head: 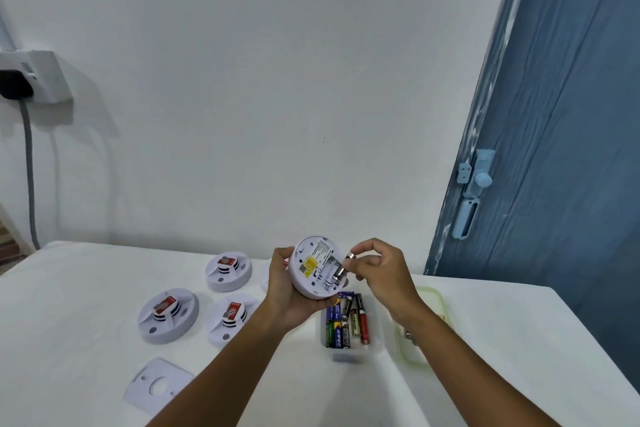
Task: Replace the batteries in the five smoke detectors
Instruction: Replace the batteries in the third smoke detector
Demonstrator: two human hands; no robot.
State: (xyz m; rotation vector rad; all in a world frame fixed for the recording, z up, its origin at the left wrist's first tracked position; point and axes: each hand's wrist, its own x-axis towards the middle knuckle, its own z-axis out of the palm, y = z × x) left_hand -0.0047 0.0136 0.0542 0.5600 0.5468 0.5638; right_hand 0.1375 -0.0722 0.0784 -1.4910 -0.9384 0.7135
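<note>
Two hands work above the table (86, 288): the left hand (287, 291) cups the upturned smoke detector (317, 267) with curled fingers, while the right hand (381, 270) pinches a battery (347, 262) at its open compartment.

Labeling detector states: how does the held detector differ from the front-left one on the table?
The held detector is gripped by the left hand and tilted, back toward the camera; the front-left detector lies flat on the table. The held one shows a yellow label and an open battery bay, where the right hand pinches a battery; the front-left one shows a red sticker. Both are round and white.
</note>
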